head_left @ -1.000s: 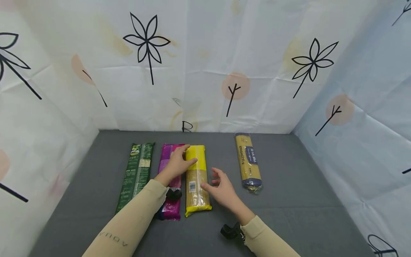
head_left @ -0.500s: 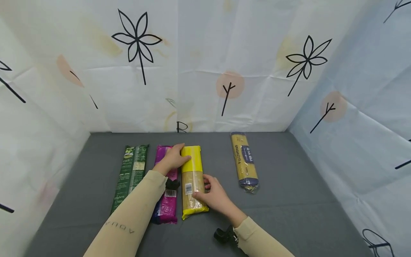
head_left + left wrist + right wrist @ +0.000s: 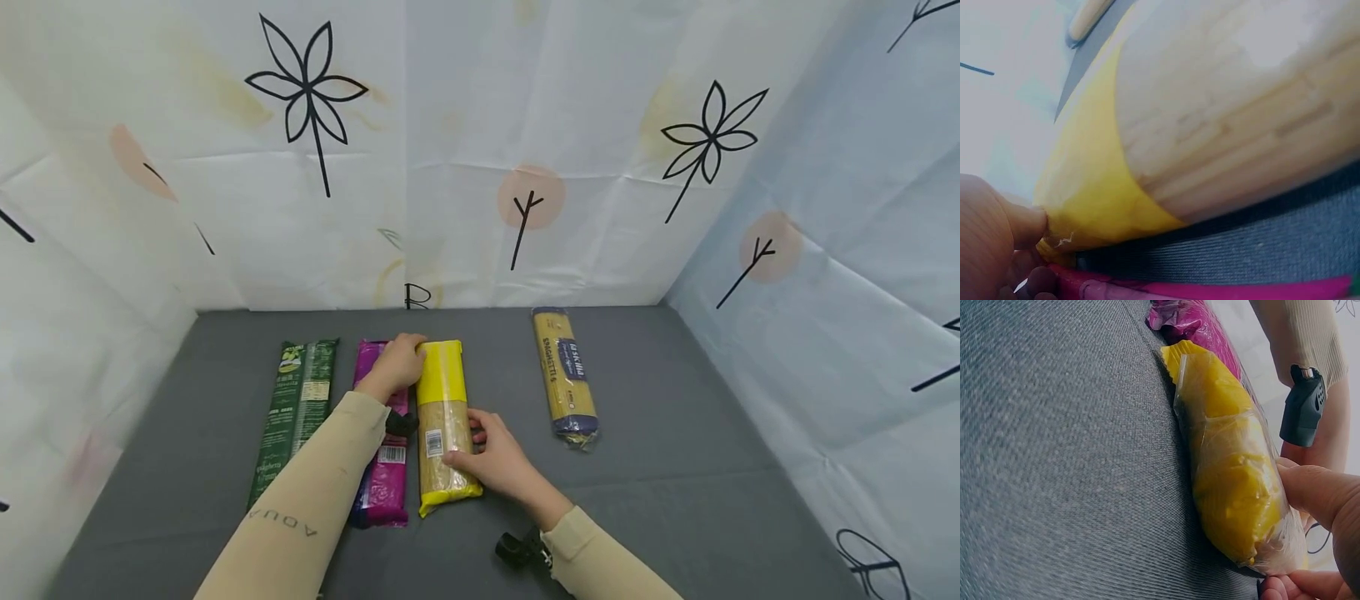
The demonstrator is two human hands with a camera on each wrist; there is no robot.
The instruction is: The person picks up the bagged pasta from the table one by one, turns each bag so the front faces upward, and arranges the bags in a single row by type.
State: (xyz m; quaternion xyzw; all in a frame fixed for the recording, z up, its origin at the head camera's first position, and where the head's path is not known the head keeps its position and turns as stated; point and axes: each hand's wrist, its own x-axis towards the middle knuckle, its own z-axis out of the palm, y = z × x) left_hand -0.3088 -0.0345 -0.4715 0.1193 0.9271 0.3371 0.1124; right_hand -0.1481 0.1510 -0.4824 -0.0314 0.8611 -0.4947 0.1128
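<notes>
Yellow noodle pack [image 3: 443, 425] lies flat on the grey table mat [image 3: 675, 467], third in a row of four long packs. Long axis runs near-to-far from the wearer, far end tipped slightly left. Far end is a solid yellow band; middle is clear film showing pale straight noodles; near end is a crimped yellow seal. A small white barcode label sits on the clear section, left of centre; its digits are too small to read.

Left hand [image 3: 397, 365] grips the far yellow end, fingers curled over the pack's left edge. Left wrist view: a fingertip presses into the yellow film at the corner [image 3: 1085, 206], with magenta film just below it.

Right hand [image 3: 495, 457] holds the near half, thumb across the top of the clear section, fingers curled along the right side. Right wrist view: thumb on the film, crimped end [image 3: 1179, 359] pointing away.

Magenta pack [image 3: 386, 483] lies just beside it on the left, parallel, touching or nearly so; a white label, unreadable. Green pack [image 3: 292, 417] further left, parallel, print illegible. Blue-and-yellow pack [image 3: 564, 375] lies well apart to the right, parallel; "SPAGHETTI" is just legible along it, the brand panel is not.

Left sleeve [image 3: 300, 517] reads "AQUA".
</notes>
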